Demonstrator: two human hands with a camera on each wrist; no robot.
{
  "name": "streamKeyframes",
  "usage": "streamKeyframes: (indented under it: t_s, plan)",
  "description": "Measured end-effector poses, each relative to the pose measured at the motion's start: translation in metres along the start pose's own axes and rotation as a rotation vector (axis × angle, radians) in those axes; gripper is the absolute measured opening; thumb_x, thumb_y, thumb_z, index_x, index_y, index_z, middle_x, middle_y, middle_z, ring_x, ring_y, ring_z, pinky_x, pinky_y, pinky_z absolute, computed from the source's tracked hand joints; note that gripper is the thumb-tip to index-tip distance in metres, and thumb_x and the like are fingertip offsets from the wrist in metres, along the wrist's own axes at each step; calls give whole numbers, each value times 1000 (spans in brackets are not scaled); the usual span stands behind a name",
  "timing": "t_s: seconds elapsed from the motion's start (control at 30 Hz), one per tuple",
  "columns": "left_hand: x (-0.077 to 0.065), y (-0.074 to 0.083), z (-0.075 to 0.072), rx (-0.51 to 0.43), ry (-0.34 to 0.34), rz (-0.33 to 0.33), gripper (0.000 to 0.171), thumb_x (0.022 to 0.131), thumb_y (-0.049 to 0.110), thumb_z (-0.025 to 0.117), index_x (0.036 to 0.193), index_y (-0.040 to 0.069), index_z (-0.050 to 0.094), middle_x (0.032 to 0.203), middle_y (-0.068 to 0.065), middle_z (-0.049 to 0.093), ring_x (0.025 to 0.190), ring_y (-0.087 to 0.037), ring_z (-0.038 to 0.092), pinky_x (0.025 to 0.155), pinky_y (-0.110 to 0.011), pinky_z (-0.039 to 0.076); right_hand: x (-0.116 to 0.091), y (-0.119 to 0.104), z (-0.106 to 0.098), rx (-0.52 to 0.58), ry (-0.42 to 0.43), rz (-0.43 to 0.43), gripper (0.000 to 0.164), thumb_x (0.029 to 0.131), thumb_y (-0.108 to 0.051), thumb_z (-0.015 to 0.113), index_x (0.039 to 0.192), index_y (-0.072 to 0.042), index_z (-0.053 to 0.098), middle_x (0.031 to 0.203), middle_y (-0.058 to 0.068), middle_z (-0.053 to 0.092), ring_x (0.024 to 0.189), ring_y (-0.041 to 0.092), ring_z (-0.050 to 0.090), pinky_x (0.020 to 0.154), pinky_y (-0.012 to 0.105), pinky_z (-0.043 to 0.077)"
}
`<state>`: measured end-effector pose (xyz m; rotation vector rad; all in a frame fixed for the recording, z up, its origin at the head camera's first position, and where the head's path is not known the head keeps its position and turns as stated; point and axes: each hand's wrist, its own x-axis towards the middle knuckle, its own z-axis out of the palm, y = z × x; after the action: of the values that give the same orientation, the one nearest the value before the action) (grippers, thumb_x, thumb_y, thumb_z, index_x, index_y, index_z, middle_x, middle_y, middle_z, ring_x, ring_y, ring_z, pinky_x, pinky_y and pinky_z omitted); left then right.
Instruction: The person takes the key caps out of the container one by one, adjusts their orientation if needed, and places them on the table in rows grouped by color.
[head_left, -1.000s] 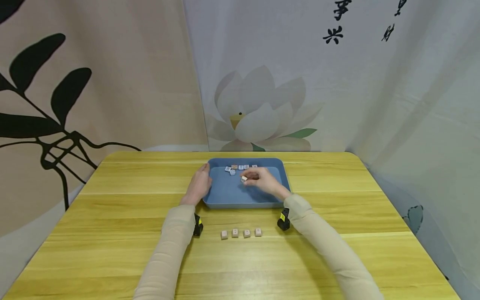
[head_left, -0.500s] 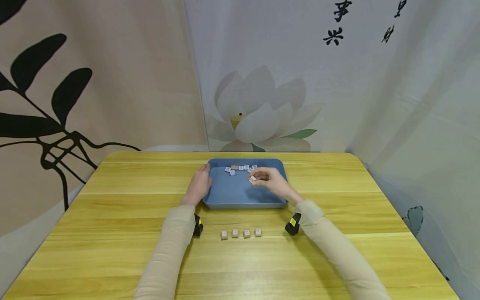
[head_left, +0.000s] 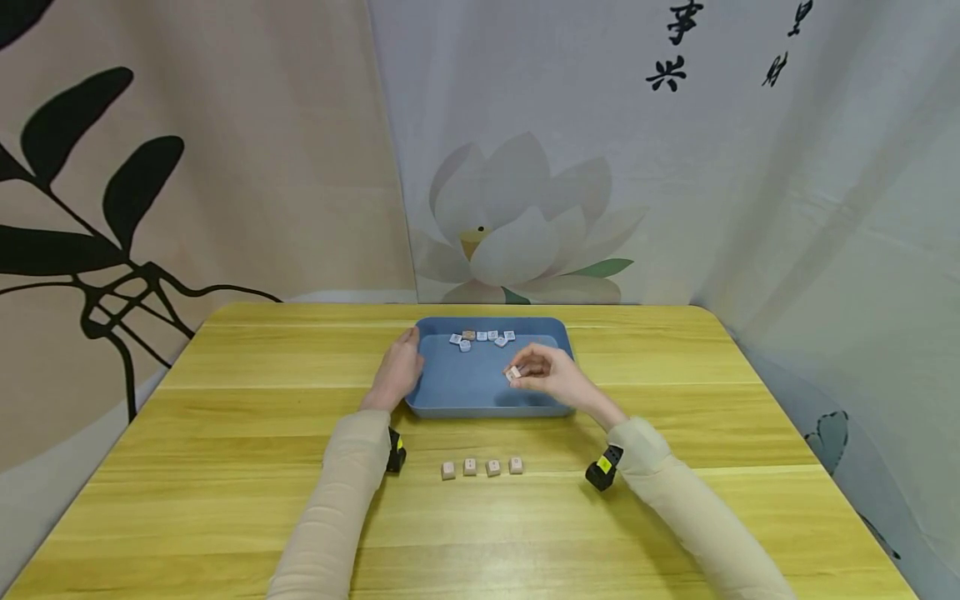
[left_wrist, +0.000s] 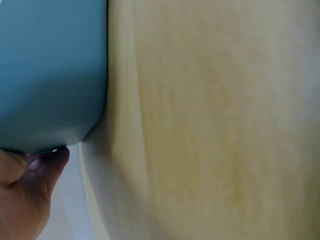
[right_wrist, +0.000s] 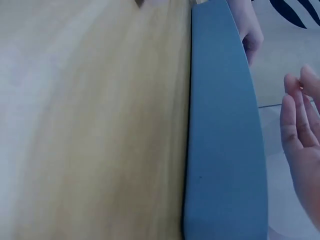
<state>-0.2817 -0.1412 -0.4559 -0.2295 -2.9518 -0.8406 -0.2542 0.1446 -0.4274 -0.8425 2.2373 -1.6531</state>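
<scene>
My left hand [head_left: 397, 373] holds the left rim of a shallow blue tray [head_left: 453, 387]; in the left wrist view, its thumb and fingers [left_wrist: 57, 162] are at the tray's edge. Over the tray's right side, my right hand [head_left: 551, 373] pinches a small white square block [head_left: 513, 374] with a dark mark between thumb and fingertips. In the right wrist view, the fingers [right_wrist: 302, 120] almost hide that block. Several similar white blocks [head_left: 482, 336] lie near the tray's far side, along with one brownish block [head_left: 468, 335].
Several beige square blocks [head_left: 470, 467] form a spaced row on the wooden table [head_left: 480, 533], in front of the tray and between my forearms. A printed curtain [head_left: 525, 208] hangs behind the table's far edge.
My right hand has moved right and toward me with the pinched block, uncovering blocks at the tray's far right. The left hand and the tray have stayed put.
</scene>
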Motion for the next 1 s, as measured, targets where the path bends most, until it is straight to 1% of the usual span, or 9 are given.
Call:
streamKeyframes:
  t_s: [0.1,0.2,0.33,0.4,0.47,0.63,0.83,0.93,1.0]
  plan:
    - [1,0,0,-1,0,-2,54,93,-2,45,144,-11,28,151,-28,29,137,-39,37,111,-45,40,-8,0,1,-4,-14,-1,28,85,-6,67,111,3,60,111,35,61,86,8,66,77,23,58]
    - [1,0,1,-1,2,-1,54,93,-2,45,144,-11,28,151,-28,29,136,-38,39,110,-45,41,-15,0,1,-18,-24,20,33,88,-8,65,117,6,59,111,32,62,88,12,66,82,32,59]
    - [0,0,0,0,4,1,54,93,-2,45,144,-11,28,151,-28,29,134,-39,41,108,-45,43,-25,-1,2,8,-45,51,37,93,-10,59,124,10,55,108,32,62,93,28,68,89,47,56]
    - [0,0,0,1,4,4,55,93,-2,46,144,-11,28,151,-28,29,134,-39,40,109,-45,43,-28,-1,1,24,-56,48,36,94,-9,56,124,11,55,109,33,59,95,35,67,91,51,54]
    - [0,0,0,1,6,7,55,93,-2,46,144,-12,28,151,-28,29,136,-39,38,110,-45,41,-31,-2,1,26,-56,37,34,95,-7,54,122,12,56,111,31,57,94,38,66,89,50,55]
    - [0,-1,1,-1,2,9,55,93,-1,46,143,-12,27,151,-29,29,137,-40,36,111,-46,39,-36,-1,0,4,-47,29,32,96,-7,51,122,11,56,112,32,57,91,38,66,84,44,58]
    - [-1,-1,1,-2,-3,3,54,94,0,45,144,-11,27,151,-28,29,137,-40,36,111,-45,39,-41,-1,-1,108,-77,0,27,97,-6,49,116,12,53,111,39,52,97,40,66,89,49,55]
    - [0,0,1,-8,0,6,54,94,-1,46,144,-12,27,151,-28,29,136,-40,37,110,-45,40,-43,-1,-2,103,-74,-12,25,96,-7,52,115,8,57,111,35,52,91,34,68,86,50,56]
    - [0,0,1,-8,3,10,54,93,-1,46,143,-12,28,151,-29,29,136,-40,39,109,-45,41,-44,-1,-2,67,-66,-18,27,94,-7,57,116,7,60,112,32,53,86,24,68,81,43,59]
